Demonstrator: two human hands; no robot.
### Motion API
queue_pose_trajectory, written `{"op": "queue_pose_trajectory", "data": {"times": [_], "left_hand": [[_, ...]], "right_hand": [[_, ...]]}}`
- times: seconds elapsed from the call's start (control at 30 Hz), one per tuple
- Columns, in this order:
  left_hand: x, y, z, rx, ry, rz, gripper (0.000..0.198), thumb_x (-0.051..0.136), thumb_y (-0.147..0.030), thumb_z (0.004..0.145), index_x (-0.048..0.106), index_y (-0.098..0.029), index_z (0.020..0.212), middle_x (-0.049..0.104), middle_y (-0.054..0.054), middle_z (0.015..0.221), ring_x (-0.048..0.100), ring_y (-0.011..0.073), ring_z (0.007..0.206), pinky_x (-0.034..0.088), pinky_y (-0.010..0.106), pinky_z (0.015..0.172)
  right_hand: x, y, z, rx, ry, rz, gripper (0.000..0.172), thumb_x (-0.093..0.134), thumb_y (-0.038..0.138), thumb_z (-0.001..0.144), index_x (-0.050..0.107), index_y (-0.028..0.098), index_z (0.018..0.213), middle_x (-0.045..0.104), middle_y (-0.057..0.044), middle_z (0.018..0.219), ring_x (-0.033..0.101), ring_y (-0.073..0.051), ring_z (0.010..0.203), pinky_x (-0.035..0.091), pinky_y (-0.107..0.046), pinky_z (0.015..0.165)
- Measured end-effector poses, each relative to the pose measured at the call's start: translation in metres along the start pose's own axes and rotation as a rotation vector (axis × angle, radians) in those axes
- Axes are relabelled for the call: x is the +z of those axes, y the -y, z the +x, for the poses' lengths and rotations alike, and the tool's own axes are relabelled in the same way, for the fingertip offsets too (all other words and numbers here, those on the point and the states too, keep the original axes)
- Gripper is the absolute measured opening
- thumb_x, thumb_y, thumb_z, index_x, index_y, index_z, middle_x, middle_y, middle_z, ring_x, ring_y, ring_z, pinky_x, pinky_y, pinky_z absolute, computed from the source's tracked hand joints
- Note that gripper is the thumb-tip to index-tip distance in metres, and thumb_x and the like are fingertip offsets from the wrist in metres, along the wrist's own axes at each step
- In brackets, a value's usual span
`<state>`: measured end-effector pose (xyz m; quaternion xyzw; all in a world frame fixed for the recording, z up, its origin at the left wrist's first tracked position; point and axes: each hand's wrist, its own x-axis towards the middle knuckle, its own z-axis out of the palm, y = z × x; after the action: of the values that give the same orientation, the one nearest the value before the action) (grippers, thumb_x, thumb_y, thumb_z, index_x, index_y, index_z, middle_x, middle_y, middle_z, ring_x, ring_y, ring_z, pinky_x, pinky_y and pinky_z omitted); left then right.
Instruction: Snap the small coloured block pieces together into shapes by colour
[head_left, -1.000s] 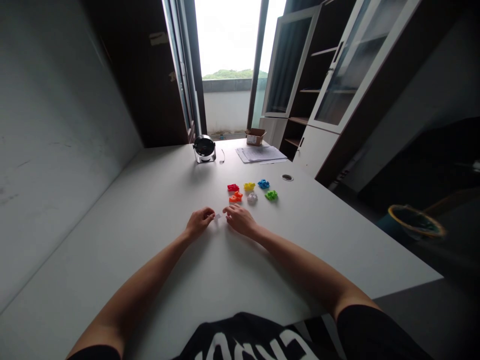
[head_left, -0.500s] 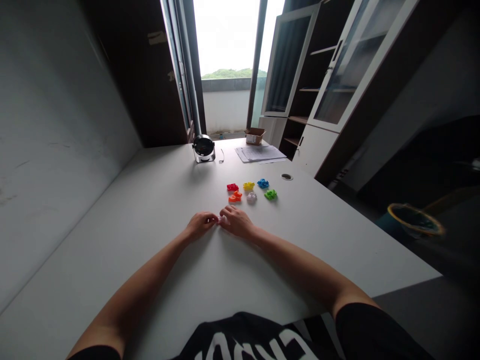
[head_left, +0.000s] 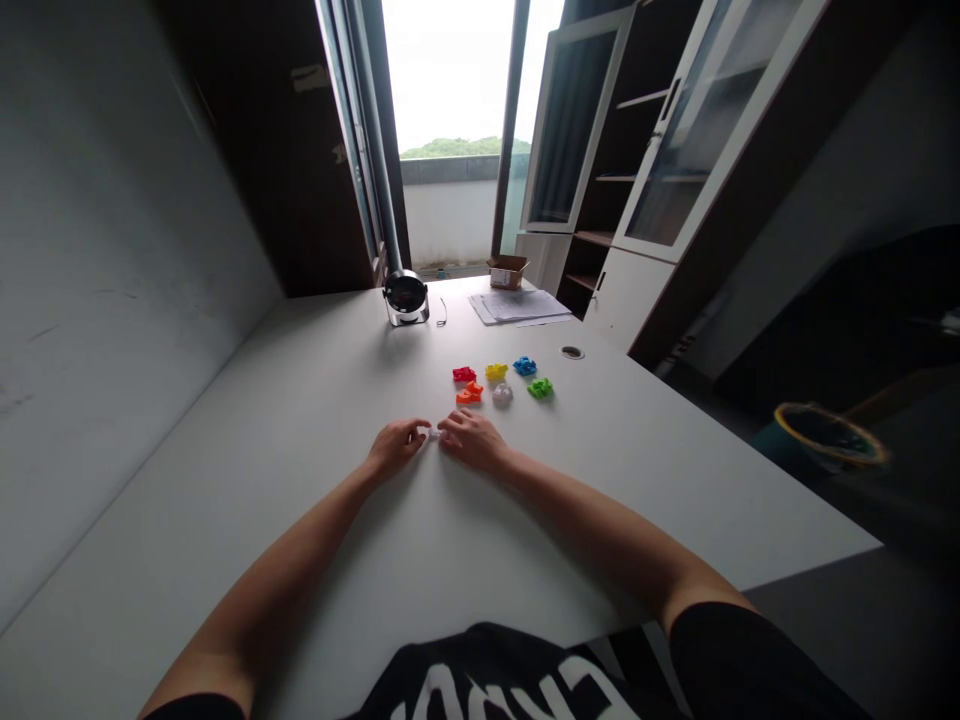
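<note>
A small whitish piece point(head_left: 433, 433), too small to make out its kind, lies between my two hands low over the table. My left hand point(head_left: 396, 448) has its thumb and forefinger at the left end of this piece in a loose pinch. From the right, the curled fingers of my right hand point(head_left: 472, 438) grip it and hide part of it. Just beyond sit small plastic toy-like pieces in two short rows: red point(head_left: 464, 374), yellow point(head_left: 496, 371) and blue point(head_left: 525, 366) behind, orange point(head_left: 469, 392), white point(head_left: 502, 393) and green point(head_left: 540, 388) in front.
On the white table point(head_left: 315, 400) stand a round black device point(head_left: 406, 293) on a bracket, papers point(head_left: 517, 306) and an open cardboard box point(head_left: 508, 271) at the far end. A cable hole point(head_left: 572, 352) lies right. A wall borders the left; a bin point(head_left: 825, 440) stands beyond the right edge.
My left finger and thumb have loosened slightly and drawn a little apart, so more of the whitish piece shows. My right hand has hardly moved. The coloured pieces stay put.
</note>
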<state>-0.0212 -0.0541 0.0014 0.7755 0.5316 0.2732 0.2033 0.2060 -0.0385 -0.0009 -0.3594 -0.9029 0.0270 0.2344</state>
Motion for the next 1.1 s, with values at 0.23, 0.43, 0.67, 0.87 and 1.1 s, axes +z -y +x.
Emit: {"op": "queue_pose_trajectory", "data": {"times": [0.23, 0.43, 0.67, 0.87, 1.1], "left_hand": [[-0.002, -0.001, -0.001, 0.024, 0.042, -0.025, 0.022, 0.060, -0.029, 0.084, 0.073, -0.025, 0.101, 0.064, -0.002, 0.069, 0.052, 0.0130, 0.061, 0.036, 0.023, 0.062], [-0.003, -0.002, -0.001, 0.084, 0.046, 0.024, 0.013, 0.063, -0.029, 0.081, 0.074, -0.024, 0.086, 0.064, 0.000, 0.071, 0.053, 0.0144, 0.065, 0.037, 0.025, 0.063], [-0.004, -0.002, -0.001, 0.071, 0.054, 0.013, 0.016, 0.061, -0.031, 0.083, 0.074, -0.024, 0.089, 0.065, 0.000, 0.072, 0.054, 0.0148, 0.066, 0.037, 0.025, 0.065], [-0.003, 0.003, -0.001, 0.093, 0.042, 0.001, 0.016, 0.060, -0.029, 0.083, 0.075, -0.025, 0.089, 0.067, 0.001, 0.074, 0.055, 0.0158, 0.067, 0.037, 0.026, 0.065], [-0.004, 0.003, 0.000, 0.097, 0.042, 0.007, 0.017, 0.060, -0.029, 0.085, 0.075, -0.025, 0.091, 0.069, 0.002, 0.077, 0.057, 0.0166, 0.070, 0.037, 0.026, 0.066]], "right_hand": [[-0.001, 0.000, 0.000, -0.011, 0.020, 0.001, 0.024, 0.066, 0.024, 0.089, 0.067, 0.022, 0.113, 0.065, -0.010, 0.105, 0.057, -0.023, 0.100, 0.047, -0.033, 0.085], [0.000, 0.000, 0.001, -0.102, 0.020, 0.061, 0.016, 0.063, 0.021, 0.090, 0.069, 0.022, 0.105, 0.066, -0.007, 0.101, 0.059, -0.020, 0.097, 0.048, -0.031, 0.084], [-0.005, -0.003, -0.001, -0.147, 0.031, 0.136, 0.032, 0.070, 0.022, 0.083, 0.067, 0.023, 0.115, 0.067, -0.007, 0.107, 0.060, -0.021, 0.101, 0.050, -0.033, 0.088], [-0.010, -0.008, -0.002, -0.192, 0.047, 0.208, 0.033, 0.064, 0.012, 0.084, 0.067, 0.025, 0.114, 0.070, -0.004, 0.110, 0.061, -0.019, 0.105, 0.050, -0.032, 0.091], [-0.003, -0.011, -0.002, -0.172, 0.016, 0.162, 0.019, 0.066, 0.019, 0.087, 0.067, 0.024, 0.105, 0.070, -0.004, 0.102, 0.062, -0.018, 0.097, 0.050, -0.029, 0.085]]}}
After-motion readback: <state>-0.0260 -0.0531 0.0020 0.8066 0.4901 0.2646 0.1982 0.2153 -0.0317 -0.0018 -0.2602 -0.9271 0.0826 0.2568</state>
